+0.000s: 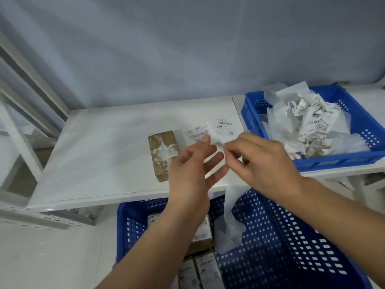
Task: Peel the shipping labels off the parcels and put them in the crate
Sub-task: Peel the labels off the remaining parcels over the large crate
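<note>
Fingers of the R hand are curled in, w/ thumb & pointer pinching the low corner of a white label. It's blurry there, so the grip is a bit hard to see. The L hand is flat & loose, its fingers straight & a little spread. The tip of the top one touches the label's bottom edge. The label is up in the air btw the two hands, over the table.

Just L of the hands lies a brown parcel flat on the table. Its top has white torn bits stuck on it. A 2nd label lies flat on the table, just behind the held one.

To the R, on the table, sits a blue crate. It is full of a pile of crumpled labels w/ black bar codes.

Down low, in front of the table, is a lower blue crate w/ lots of small holes. More parcels lie in it, each w/ a label on top. A white paper strip hangs into it from the table edge.

Behind all this is a plain grey wall.
</note>
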